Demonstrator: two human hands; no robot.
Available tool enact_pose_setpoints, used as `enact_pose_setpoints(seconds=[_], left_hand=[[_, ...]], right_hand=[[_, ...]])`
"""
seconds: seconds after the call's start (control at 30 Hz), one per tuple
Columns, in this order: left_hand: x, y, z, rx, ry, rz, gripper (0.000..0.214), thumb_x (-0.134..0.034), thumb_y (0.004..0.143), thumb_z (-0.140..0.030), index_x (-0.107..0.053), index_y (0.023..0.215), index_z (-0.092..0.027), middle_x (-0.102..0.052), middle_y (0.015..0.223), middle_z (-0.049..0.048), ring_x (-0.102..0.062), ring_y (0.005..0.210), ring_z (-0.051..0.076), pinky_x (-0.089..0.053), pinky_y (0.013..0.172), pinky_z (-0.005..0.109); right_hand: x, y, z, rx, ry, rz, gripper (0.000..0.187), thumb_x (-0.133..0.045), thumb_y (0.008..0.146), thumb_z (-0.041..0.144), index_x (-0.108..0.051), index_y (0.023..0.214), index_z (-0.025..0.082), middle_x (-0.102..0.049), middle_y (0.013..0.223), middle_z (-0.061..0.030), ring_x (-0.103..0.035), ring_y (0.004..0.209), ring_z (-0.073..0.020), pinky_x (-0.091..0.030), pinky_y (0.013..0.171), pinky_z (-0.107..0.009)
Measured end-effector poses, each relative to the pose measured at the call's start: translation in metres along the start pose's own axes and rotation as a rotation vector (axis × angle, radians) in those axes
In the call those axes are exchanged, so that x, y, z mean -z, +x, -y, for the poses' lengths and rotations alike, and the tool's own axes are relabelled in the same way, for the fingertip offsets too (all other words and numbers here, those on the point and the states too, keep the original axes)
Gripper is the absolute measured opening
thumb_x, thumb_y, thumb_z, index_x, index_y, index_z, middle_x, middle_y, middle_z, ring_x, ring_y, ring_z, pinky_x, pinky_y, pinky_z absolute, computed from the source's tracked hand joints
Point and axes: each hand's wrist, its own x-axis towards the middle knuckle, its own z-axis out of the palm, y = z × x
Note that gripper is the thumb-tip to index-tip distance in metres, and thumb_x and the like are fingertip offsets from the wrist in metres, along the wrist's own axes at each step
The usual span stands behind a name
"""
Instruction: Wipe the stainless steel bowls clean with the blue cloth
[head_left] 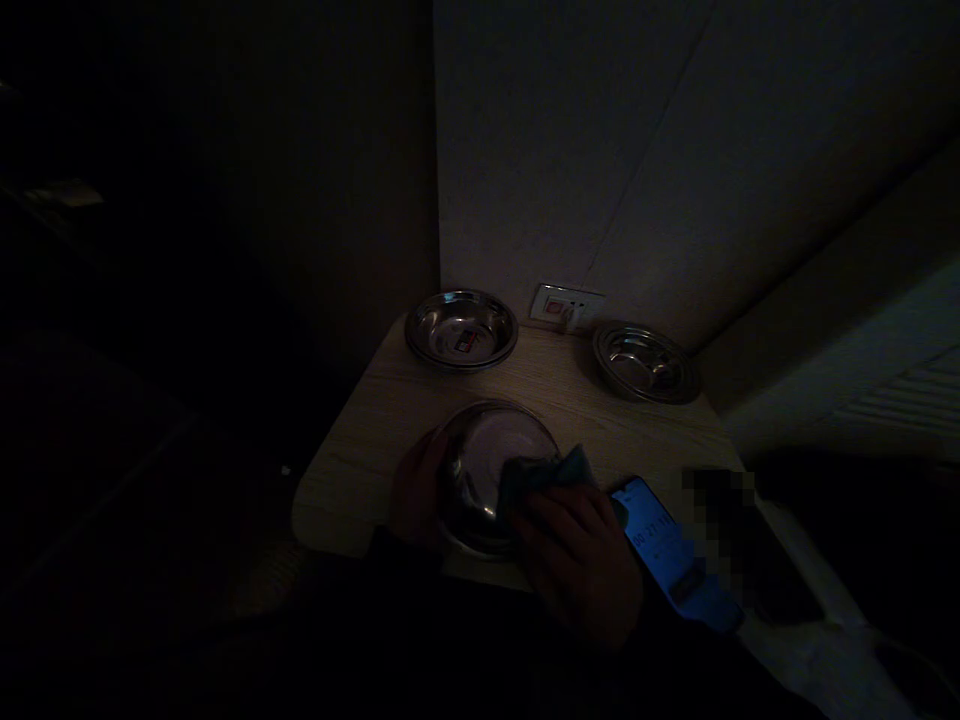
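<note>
A shiny metal bowl (469, 480) is turned with its rounded underside toward me, low over the near part of the small table. My left hand (418, 490) grips its left edge, the fingers partly lost in the dark. In my right hand (581, 560) is a bluish-green cloth (574, 468), pressed against the right side of the bowl's underside. The fingers lie bent over the cloth and hide much of it. Whether the bowl rests on the table, I cannot tell.
On the pale wooden table (352, 440), a metal bowl with a label (442, 335) stands back left and more stacked metal bowls (645, 370) back right. A lit phone (652, 530) lies beside my right hand. A wall socket (566, 305) with a plug is behind. The room is very dark.
</note>
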Motion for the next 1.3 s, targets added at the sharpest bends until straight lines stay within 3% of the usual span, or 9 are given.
enact_pose_setpoints(seconds=[0.1,0.3,0.5,0.67,0.87,1.03,1.3], left_hand=[[-0.001,0.001,0.001,0.018,-0.021,0.0,0.035,-0.053,0.081,-0.042,-0.068,0.098,-0.016,-0.071,0.103,0.0055,-0.062,0.096,0.02,-0.045,0.087,0.031],[0.001,0.0,-0.006,-0.043,0.119,-0.037,0.027,-0.054,0.076,-0.038,-0.07,0.082,-0.017,-0.073,0.09,0.0068,-0.064,0.088,0.022,-0.046,0.086,0.034],[-0.002,-0.003,-0.01,-0.03,0.062,0.007,0.035,-0.05,0.079,-0.039,-0.069,0.095,-0.014,-0.071,0.104,0.0082,-0.062,0.1,0.022,-0.045,0.09,0.032],[0.0,-0.002,-0.003,-0.01,0.055,-0.013,0.037,-0.053,0.078,-0.044,-0.069,0.093,-0.014,-0.071,0.099,0.0082,-0.063,0.094,0.023,-0.047,0.087,0.034],[-0.002,-0.005,-0.007,-0.008,0.003,-0.008,0.033,-0.054,0.077,-0.041,-0.069,0.093,-0.017,-0.071,0.101,0.0072,-0.062,0.098,0.024,-0.046,0.088,0.033],[-0.001,-0.005,-0.011,-0.008,0.045,-0.036,0.027,-0.057,0.075,-0.038,-0.071,0.087,-0.018,-0.072,0.097,0.0067,-0.062,0.097,0.024,-0.044,0.091,0.034],[0.002,-0.002,0.001,-0.011,0.028,0.028,0.033,-0.055,0.08,-0.043,-0.07,0.094,-0.017,-0.071,0.101,0.0059,-0.062,0.096,0.022,-0.044,0.09,0.032]], right_hand=[[0.0,0.001,0.0,-0.022,0.001,0.011,0.023,-0.048,0.09,0.019,-0.064,0.106,0.017,-0.068,0.1,-0.006,-0.053,0.093,-0.0222,-0.037,0.081,-0.04],[-0.018,0.033,0.001,-0.069,-0.007,0.009,0.02,-0.052,0.088,0.023,-0.065,0.102,0.019,-0.067,0.102,-0.0053,-0.054,0.095,-0.0228,-0.036,0.082,-0.041],[0.003,0.009,-0.005,-0.063,-0.001,0.06,0.022,-0.049,0.089,0.021,-0.064,0.106,0.018,-0.067,0.1,-0.0072,-0.053,0.094,-0.0224,-0.037,0.081,-0.041],[0.0,0.014,-0.005,-0.036,0.017,0.049,0.02,-0.051,0.088,0.021,-0.065,0.102,0.016,-0.067,0.1,-0.0077,-0.054,0.095,-0.0226,-0.037,0.083,-0.041],[0.008,0.009,-0.005,-0.022,-0.011,0.091,0.021,-0.051,0.088,0.02,-0.064,0.104,0.017,-0.068,0.098,-0.0064,-0.055,0.094,-0.0221,-0.037,0.084,-0.041],[0.006,0.015,-0.005,-0.011,0.009,0.054,0.019,-0.051,0.088,0.021,-0.065,0.1,0.017,-0.068,0.097,-0.0059,-0.055,0.092,-0.0214,-0.038,0.084,-0.041],[0.007,0.015,-0.003,0.018,-0.018,0.048,0.019,-0.049,0.09,0.021,-0.064,0.1,0.017,-0.069,0.096,-0.0051,-0.056,0.091,-0.0209,-0.037,0.086,-0.041]])
